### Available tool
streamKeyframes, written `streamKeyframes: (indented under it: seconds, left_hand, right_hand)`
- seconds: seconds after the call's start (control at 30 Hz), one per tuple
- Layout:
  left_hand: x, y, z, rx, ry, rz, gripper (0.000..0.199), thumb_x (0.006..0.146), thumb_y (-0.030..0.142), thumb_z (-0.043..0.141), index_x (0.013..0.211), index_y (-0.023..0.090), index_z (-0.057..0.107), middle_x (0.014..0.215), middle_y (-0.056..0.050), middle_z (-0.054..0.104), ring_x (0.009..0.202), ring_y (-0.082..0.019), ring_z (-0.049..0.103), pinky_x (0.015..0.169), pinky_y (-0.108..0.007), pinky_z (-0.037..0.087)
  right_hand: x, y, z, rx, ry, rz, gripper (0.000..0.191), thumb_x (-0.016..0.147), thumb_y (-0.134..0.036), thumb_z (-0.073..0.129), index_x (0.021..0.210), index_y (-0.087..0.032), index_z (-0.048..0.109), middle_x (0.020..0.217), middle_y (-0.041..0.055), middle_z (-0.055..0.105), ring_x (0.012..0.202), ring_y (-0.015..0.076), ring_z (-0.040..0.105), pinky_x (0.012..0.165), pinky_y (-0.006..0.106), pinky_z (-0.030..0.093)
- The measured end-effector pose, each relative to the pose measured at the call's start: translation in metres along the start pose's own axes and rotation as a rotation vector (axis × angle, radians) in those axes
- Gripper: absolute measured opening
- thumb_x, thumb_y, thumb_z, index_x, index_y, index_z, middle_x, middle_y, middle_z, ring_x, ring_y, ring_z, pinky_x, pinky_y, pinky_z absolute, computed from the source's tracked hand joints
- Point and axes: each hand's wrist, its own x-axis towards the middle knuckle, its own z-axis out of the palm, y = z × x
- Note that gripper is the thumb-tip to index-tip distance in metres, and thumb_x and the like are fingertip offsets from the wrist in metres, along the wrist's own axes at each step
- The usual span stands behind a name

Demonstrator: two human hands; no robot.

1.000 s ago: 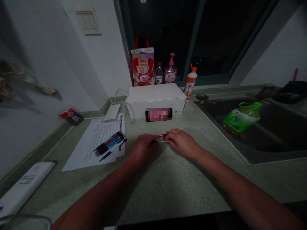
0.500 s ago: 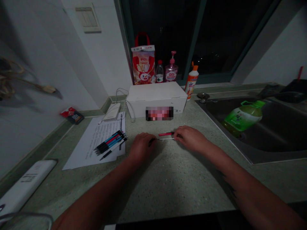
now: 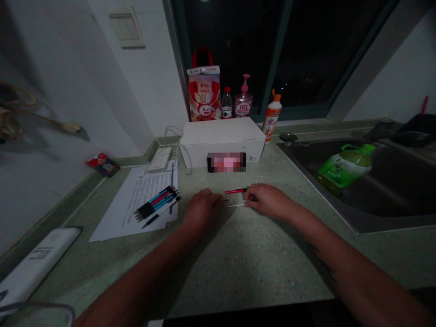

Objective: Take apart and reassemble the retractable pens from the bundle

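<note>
My left hand [image 3: 203, 208] is closed over the counter, with a small dark tip showing at its fingertips; the rest of what it holds is hidden. Facing it, my right hand [image 3: 264, 198] pinches one end of a thin white stick [image 3: 236, 205], whose other end points toward my left hand. Just behind the stick a red pen part [image 3: 234, 191] with a black end lies by my right fingers. Several blue, red, black and white pens [image 3: 156, 203] lie side by side on printed paper [image 3: 116, 213] to the left.
A white box [image 3: 221, 134] stands at the back, a phone-like item [image 3: 226, 162] leaning on its front. Bottles [image 3: 243, 102] and a red bag [image 3: 204, 95] are behind it. At the right, a sink [image 3: 395, 190] holds a green jug [image 3: 347, 165]. A white power strip [image 3: 41, 263] lies at the left.
The white stick's right end has come down toward me with my right fingers, and its left end now shows apart from my left hand. The dark piece at my left fingertips shows less.
</note>
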Motion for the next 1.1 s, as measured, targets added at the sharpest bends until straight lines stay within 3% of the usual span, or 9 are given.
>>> streamKeyframes:
  seconds: [0.17,0.27,0.4,0.67,0.83,1.1]
  left_hand:
    - [-0.005,0.004,0.002,-0.264,0.068,0.041,0.035,0.102,0.022,0.05,0.129,0.02,0.072,0.104,-0.009,0.072,0.097,-0.024,0.067,0.088,-0.037,0.053]
    - [-0.007,0.008,0.004,-0.529,0.029,0.029,0.04,0.097,0.022,0.058,0.135,0.022,0.068,0.107,-0.008,0.077,0.098,-0.025,0.071,0.092,-0.037,0.055]
    - [-0.009,0.011,0.007,-0.705,-0.03,-0.03,0.041,0.094,0.024,0.063,0.134,0.018,0.068,0.1,-0.009,0.08,0.09,-0.025,0.075,0.088,-0.037,0.058]
    - [-0.008,0.013,0.005,-0.787,0.046,-0.055,0.029,0.093,0.022,0.063,0.12,0.018,0.073,0.111,-0.01,0.08,0.099,-0.023,0.075,0.091,-0.035,0.058]
    - [-0.005,0.006,0.004,-0.648,0.2,-0.124,0.019,0.088,0.019,0.066,0.102,0.021,0.079,0.096,-0.006,0.079,0.082,-0.02,0.07,0.078,-0.033,0.055]
    - [-0.004,0.004,0.005,-0.709,0.27,-0.164,0.012,0.083,0.019,0.072,0.092,0.022,0.08,0.086,-0.004,0.079,0.075,-0.018,0.068,0.073,-0.031,0.053]
  right_hand:
    - [-0.001,-0.014,0.006,0.065,0.116,-0.105,0.013,0.092,-0.02,0.077,0.104,-0.021,0.071,0.096,0.0043,0.071,0.09,0.0211,0.066,0.079,0.033,0.046]
    - [-0.002,-0.027,0.014,0.105,0.136,-0.212,0.023,0.093,-0.02,0.077,0.114,-0.022,0.069,0.107,0.0054,0.072,0.1,0.0226,0.067,0.084,0.034,0.049]
    - [-0.004,-0.037,0.02,0.09,0.115,-0.273,0.013,0.096,-0.02,0.072,0.108,-0.023,0.069,0.116,0.0068,0.073,0.11,0.0251,0.067,0.091,0.038,0.05]
    - [-0.004,-0.038,0.017,0.093,0.153,-0.201,0.008,0.101,-0.02,0.063,0.107,-0.022,0.068,0.11,0.007,0.073,0.104,0.0245,0.068,0.087,0.038,0.051]
    - [0.0,-0.029,0.018,0.151,0.196,-0.084,0.012,0.105,-0.022,0.057,0.101,-0.021,0.068,0.101,0.0058,0.073,0.093,0.0226,0.069,0.082,0.035,0.048]
    - [0.0,-0.032,0.017,0.355,0.164,-0.067,0.019,0.107,-0.025,0.052,0.099,-0.021,0.069,0.102,0.0056,0.076,0.091,0.0203,0.069,0.079,0.032,0.047]
